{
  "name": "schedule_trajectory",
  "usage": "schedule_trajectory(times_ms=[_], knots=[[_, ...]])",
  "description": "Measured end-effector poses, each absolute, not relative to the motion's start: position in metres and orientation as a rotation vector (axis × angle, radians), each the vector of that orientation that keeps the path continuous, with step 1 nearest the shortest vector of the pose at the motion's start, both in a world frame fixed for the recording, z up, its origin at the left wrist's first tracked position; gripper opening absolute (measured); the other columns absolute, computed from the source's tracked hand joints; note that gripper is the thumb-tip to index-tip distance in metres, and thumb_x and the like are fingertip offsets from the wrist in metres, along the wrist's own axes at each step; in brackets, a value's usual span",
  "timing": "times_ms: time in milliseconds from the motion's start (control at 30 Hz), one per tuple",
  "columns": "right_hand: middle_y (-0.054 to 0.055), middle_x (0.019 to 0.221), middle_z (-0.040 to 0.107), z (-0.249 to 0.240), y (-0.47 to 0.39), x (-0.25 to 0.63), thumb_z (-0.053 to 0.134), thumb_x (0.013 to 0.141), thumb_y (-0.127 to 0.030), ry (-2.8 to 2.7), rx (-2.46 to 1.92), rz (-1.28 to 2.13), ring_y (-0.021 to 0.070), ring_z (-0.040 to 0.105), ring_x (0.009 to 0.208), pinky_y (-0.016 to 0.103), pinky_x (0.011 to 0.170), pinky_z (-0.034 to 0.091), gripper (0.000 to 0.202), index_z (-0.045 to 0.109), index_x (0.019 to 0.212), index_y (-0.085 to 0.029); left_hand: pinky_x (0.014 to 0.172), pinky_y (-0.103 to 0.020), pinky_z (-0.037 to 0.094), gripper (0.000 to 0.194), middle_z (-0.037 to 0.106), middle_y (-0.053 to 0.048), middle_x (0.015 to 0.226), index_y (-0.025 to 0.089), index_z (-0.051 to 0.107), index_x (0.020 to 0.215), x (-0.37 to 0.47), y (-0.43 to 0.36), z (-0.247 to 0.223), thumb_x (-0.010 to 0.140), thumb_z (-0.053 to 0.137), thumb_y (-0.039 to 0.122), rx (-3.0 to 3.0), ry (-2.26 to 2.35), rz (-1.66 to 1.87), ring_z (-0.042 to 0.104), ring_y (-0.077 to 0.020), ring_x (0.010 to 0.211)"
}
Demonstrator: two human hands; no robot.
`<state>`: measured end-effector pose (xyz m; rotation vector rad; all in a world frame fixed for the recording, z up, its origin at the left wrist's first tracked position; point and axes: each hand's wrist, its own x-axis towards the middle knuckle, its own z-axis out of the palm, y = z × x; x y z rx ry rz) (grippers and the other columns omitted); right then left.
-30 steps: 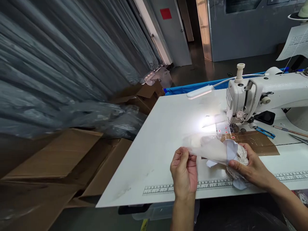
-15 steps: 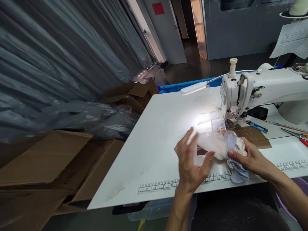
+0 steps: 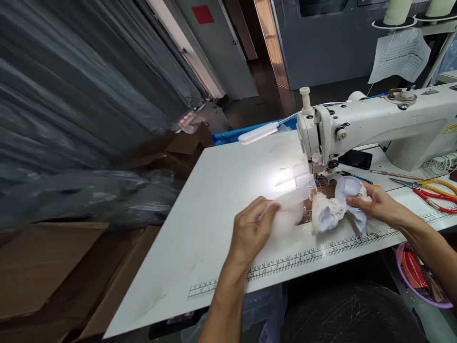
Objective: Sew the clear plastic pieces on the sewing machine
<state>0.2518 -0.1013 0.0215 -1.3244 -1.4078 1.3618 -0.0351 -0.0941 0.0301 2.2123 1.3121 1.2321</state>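
My left hand (image 3: 252,228) is closed on the edge of a sheer white fabric (image 3: 287,209), blurred by motion, over the white sewing table. Between thumb and fingers, my right hand (image 3: 374,202) pinches a bunched pale blue and white lace cloth (image 3: 352,193). A ruffled white part (image 3: 326,213) of the bundle lies between the hands, in front of the needle area of the white sewing machine (image 3: 357,124). Brown material (image 3: 307,209) shows beneath the fabric.
Red- and yellow-handled scissors (image 3: 437,193), a black phone-like object (image 3: 355,159) and a thin tool lie by the machine. A printed ruler (image 3: 293,259) runs along the table's front edge. Cardboard boxes (image 3: 46,267) stand left; a purple-rimmed basket (image 3: 400,267) sits below right.
My left hand has closed on the sheer fabric and moved left and down. The ruffled part now shows between the hands. The camera view has shifted to the right.
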Motion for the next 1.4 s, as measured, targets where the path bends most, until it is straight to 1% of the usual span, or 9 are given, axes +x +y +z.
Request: schedule_trajectory(times_ms=[200, 300, 400, 600, 767, 900, 1067, 1200, 1400], knots=[[0.001, 0.073, 0.06, 0.024, -0.101, 0.282, 0.065, 0.069, -0.069, -1.517, -1.517, 1.179, 0.0164, 0.054, 0.063, 0.028, 0.055, 0.042, 0.052, 0.058, 0.086, -0.02, 0.048, -0.021, 0.036, 0.044, 0.048, 0.001, 0.061, 0.018, 0.054, 0.062, -0.05, -0.104, 0.026, 0.089, 0.052, 0.053, 1.767, 1.46, 1.018, 0.044, -0.0115, 0.054], [0.004, 0.077, 0.062, 0.027, -0.099, 0.287, 0.058, 0.075, -0.071, -1.707, -1.662, 0.917, 0.0191, 0.056, 0.065, 0.031, 0.055, 0.043, 0.054, 0.06, 0.086, -0.019, 0.056, -0.023, 0.045, 0.041, 0.064, -0.003, 0.077, 0.019, 0.067, 0.093, -0.05, -0.105, 0.021, 0.085, 0.055, 0.057, 1.798, 1.453, 0.858, 0.058, -0.0168, 0.069], [0.009, 0.088, 0.067, 0.026, -0.096, 0.293, 0.055, 0.079, -0.067, -1.789, -1.748, 0.581, 0.0215, 0.06, 0.071, 0.034, 0.062, 0.047, 0.051, 0.063, 0.094, -0.018, 0.065, -0.028, 0.051, 0.048, 0.07, -0.006, 0.103, 0.023, 0.064, 0.118, -0.05, -0.104, 0.018, 0.079, 0.063, 0.052, 1.993, 1.539, 0.793, 0.064, -0.0215, 0.083], [0.011, 0.098, 0.068, 0.03, -0.103, 0.307, 0.05, 0.087, -0.06, -1.682, -1.696, 0.355, 0.0235, 0.064, 0.082, 0.037, 0.069, 0.052, 0.044, 0.065, 0.095, -0.019, 0.068, -0.029, 0.054, 0.03, 0.074, -0.005, 0.092, 0.025, 0.075, 0.086, -0.056, -0.107, 0.016, 0.084, 0.06, 0.05, 2.142, 1.473, 0.843, 0.069, -0.0227, 0.084], [0.009, 0.097, 0.066, 0.042, -0.123, 0.293, 0.056, 0.089, -0.043, -1.654, -1.442, 0.168, 0.0242, 0.064, 0.093, 0.038, 0.073, 0.056, 0.023, 0.066, 0.091, -0.023, 0.072, -0.03, 0.054, 0.034, 0.067, -0.009, 0.121, 0.022, 0.075, 0.076, -0.051, -0.112, 0.026, 0.082, 0.062, 0.053, 1.902, 1.493, 1.079, 0.063, -0.0278, 0.111], [0.007, 0.098, 0.066, 0.041, -0.132, 0.258, 0.057, 0.09, -0.028, -1.765, -1.209, 0.125, 0.022, 0.064, 0.094, 0.036, 0.075, 0.056, 0.008, 0.064, 0.091, -0.023, 0.084, -0.031, 0.051, 0.032, 0.071, -0.008, 0.101, 0.019, 0.073, 0.076, -0.047, -0.109, 0.033, 0.079, 0.068, 0.05, 1.653, 1.389, 1.302, 0.065, -0.0221, 0.097], [0.007, 0.097, 0.064, 0.033, -0.134, 0.217, 0.054, 0.091, -0.018, -1.873, -0.972, 0.191, 0.021, 0.064, 0.096, 0.036, 0.079, 0.057, 0.009, 0.061, 0.094, -0.022, 0.065, -0.023, 0.049, 0.039, 0.069, -0.003, 0.079, 0.016, 0.072, 0.08, -0.053, -0.108, 0.037, 0.069, 0.078, 0.053, 1.392, 1.324, 1.367, 0.06, -0.0146, 0.072], [0.008, 0.096, 0.065, 0.022, -0.13, 0.192, 0.049, 0.093, -0.015, -1.963, -0.877, 0.29, 0.0195, 0.065, 0.093, 0.035, 0.076, 0.058, 0.013, 0.06, 0.097, -0.021, 0.049, -0.017, 0.038, 0.045, 0.056, 0.004, 0.058, 0.015, 0.067, 0.072, -0.063, -0.105, 0.044, 0.062, 0.081, 0.057, 1.279, 1.293, 1.459, 0.046, -0.0069, 0.052], [0.015, 0.108, 0.068, -0.006, -0.126, 0.158, 0.046, 0.091, -0.013, -2.447, -0.945, 0.221, 0.0265, 0.064, 0.099, 0.043, 0.082, 0.054, 0.024, 0.065, 0.104, -0.014, 0.054, -0.02, 0.045, 0.052, 0.062, 0.002, 0.063, 0.016, 0.067, 0.077, -0.092, -0.098, 0.061, 0.052, 0.086, 0.057, 1.214, 1.332, 1.372, 0.054, -0.0094, 0.055]])
